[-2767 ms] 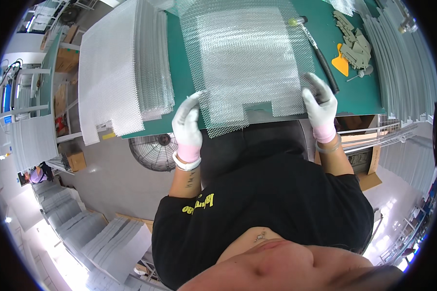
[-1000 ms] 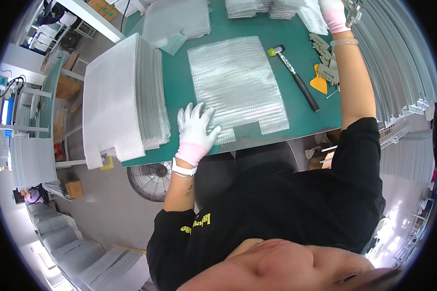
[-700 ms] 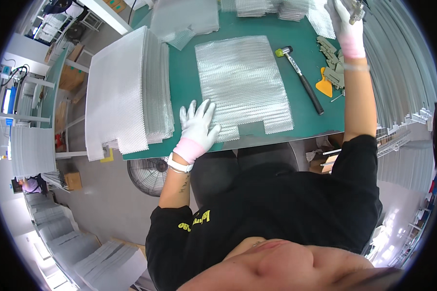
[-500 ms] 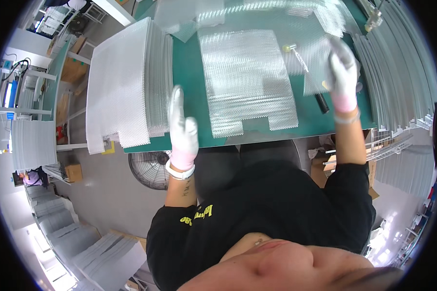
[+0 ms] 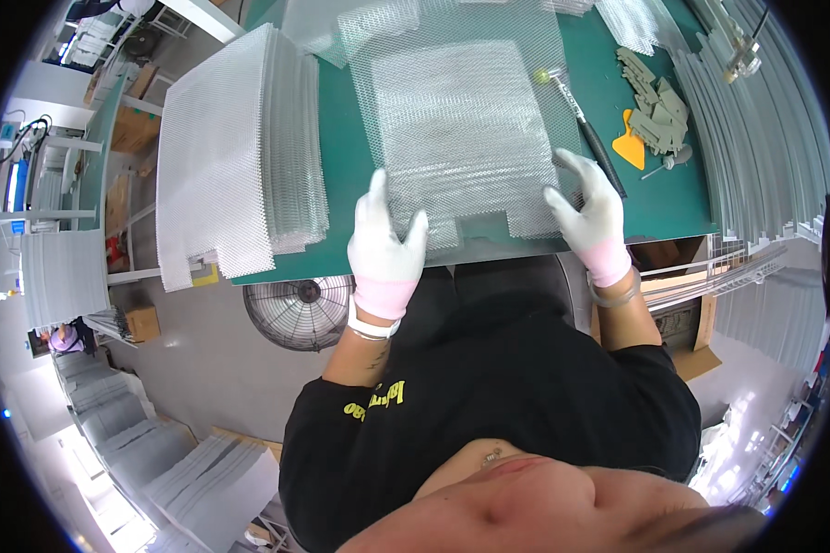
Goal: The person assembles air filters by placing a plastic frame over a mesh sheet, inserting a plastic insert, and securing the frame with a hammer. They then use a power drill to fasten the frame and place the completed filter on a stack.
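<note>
Overlapping clear mesh sheets [image 5: 461, 111] lie on the green table in front of me, with a notch in the near edge. At their near left corner is my left hand [image 5: 385, 249], gloved in white with a pink cuff, its thumb and fingers spread. My right hand [image 5: 592, 217], in a matching glove, is at the near right edge, also open with thumb and fingers apart. Both hands hold nothing; whether the fingertips press on the mesh I cannot tell. Just beyond my right hand lies a hammer [image 5: 588, 138] with a black grip and a yellowish head.
To the left stands a thick stack of mesh sheets [image 5: 214, 147]. Grey-green plastic pieces [image 5: 657, 115] and an orange scraper [image 5: 628, 146] lie on the right of the table. Long sheets [image 5: 765, 138] line the far right. A floor fan [image 5: 300, 313] stands below the table's front edge.
My right hand has come left and nearer from the table's right side, uncovering the grey-green pieces and scraper. My left hand has moved right. A blurred mesh sheet now rests with the middle one.
</note>
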### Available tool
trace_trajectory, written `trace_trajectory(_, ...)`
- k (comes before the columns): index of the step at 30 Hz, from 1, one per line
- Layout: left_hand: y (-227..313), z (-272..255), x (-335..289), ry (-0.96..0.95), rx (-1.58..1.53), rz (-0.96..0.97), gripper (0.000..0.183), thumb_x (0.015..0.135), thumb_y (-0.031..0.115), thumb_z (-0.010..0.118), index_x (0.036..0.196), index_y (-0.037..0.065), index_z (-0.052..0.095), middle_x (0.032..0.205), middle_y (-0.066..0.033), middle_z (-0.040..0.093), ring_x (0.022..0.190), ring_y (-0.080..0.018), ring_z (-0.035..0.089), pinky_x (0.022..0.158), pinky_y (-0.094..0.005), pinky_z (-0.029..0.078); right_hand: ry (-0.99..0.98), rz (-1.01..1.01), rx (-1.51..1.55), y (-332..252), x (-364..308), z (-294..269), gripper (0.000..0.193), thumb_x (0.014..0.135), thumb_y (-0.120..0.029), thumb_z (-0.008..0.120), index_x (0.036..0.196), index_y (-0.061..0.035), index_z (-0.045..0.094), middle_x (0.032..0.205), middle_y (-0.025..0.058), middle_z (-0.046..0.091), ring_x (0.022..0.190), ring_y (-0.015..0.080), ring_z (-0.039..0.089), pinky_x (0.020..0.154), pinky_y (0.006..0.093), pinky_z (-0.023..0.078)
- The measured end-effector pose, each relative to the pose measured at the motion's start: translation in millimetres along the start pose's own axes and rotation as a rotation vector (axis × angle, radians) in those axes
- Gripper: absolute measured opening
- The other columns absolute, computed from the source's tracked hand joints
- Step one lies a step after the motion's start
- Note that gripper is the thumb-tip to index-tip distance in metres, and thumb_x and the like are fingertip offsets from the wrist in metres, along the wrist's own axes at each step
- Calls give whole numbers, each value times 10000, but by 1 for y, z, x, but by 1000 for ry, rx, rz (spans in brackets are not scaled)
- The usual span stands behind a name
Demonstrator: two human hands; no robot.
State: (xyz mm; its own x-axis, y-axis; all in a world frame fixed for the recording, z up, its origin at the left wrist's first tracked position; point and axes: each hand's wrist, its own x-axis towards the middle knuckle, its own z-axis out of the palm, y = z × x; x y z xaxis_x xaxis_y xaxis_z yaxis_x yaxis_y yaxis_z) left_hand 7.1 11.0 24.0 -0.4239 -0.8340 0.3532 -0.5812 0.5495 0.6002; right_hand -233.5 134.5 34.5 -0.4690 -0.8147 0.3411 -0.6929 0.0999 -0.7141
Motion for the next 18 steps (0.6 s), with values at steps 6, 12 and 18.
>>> trace_trajectory(6,-6,9,3,-107,65,-36,587,832,152,725,1361,13,510,1226,-198,588,1075,-356,622,869,-404,534,-52,35,-57,16,2,16,501,822,-135,722,1293,-27,590,1201,175,643,1127,311,631,959,359,506)
trace_trajectory(12,-31,31,3,-152,204,36,545,856,192,696,1342,13,527,1228,-197,564,958,-356,647,793,-410,556,-78,31,-230,31,-5,35,512,823,-211,735,1291,-72,583,1218,161,605,1082,340,622,901,391,525)
trace_trajectory(18,-29,28,4,-193,165,-28,549,856,180,695,1357,20,536,1271,-201,575,1100,-360,616,913,-404,524,-124,74,-271,29,-2,32,526,824,-224,739,1300,-80,569,1270,173,546,1065,354,620,883,396,532)
